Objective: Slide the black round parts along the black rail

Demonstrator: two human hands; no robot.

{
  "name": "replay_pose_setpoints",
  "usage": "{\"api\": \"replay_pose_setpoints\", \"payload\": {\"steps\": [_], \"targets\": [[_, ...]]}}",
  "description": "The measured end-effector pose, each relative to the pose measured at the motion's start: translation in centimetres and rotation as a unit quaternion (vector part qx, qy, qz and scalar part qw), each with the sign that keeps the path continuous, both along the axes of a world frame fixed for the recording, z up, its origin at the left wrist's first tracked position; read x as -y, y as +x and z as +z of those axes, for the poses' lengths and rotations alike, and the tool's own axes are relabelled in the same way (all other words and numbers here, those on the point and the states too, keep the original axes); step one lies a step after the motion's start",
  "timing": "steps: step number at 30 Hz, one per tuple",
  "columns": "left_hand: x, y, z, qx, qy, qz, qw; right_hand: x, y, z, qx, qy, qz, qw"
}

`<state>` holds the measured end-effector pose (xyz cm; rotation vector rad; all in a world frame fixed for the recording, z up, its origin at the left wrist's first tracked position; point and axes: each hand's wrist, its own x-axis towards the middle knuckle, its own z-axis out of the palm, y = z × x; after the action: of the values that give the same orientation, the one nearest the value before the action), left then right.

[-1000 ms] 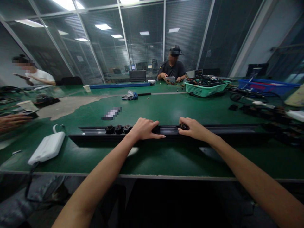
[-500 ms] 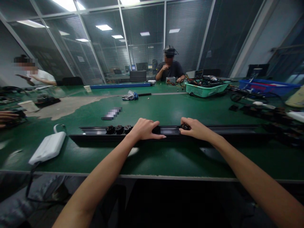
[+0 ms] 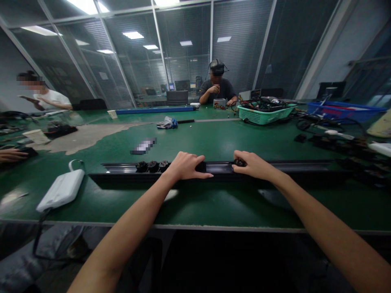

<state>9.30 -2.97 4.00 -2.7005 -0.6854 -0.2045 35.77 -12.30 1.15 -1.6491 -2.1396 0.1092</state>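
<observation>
Three dark modules sit in the black rail left of the left hand, which clasps a dark piece there; the right hand pinches a black module farther along it.

Just one head-worn cam here, looking forward and down over the hands, pretty close, with the counter stretching toward the glass wall.
</observation>
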Motion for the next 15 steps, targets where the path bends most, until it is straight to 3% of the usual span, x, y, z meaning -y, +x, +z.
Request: {"api": "replay_pose_setpoints", "payload": {"steps": [10,15], "targets": [[0.04,0.05,-0.01,-0.003,0.006,0.000,1.000,0.09,0.40,0.05,0.000,0.000,-0.006,1.000],[-0.08,-0.03,-0.09,-0.001,0.006,0.001,1.000,0.11,0.69,0.74,0.008,-0.054,0.029,0.998]]}}
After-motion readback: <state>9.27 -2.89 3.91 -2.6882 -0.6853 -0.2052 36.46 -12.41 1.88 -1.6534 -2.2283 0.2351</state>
